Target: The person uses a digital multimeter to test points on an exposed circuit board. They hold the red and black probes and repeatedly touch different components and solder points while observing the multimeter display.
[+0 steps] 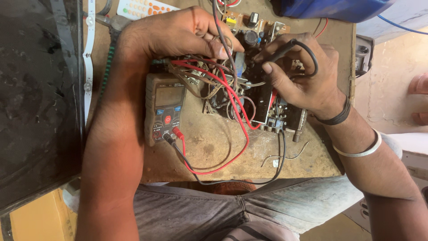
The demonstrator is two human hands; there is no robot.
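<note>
A worn wooden counter [209, 147] fills the middle of the view, its brown top scuffed, dusty and stained, with a chipped front edge. To the left a large dark panel [35, 98] lies flat, its glossy surface smeared and scratched, and below it shows a yellow corner [40, 218]. At the far edge of the counter sits a blue plastic box [330, 8]. To the right the floor [392, 85] is bare, pale tan concrete in bright daylight, with reddish shapes [419, 85] at its edge that cannot be made out
</note>
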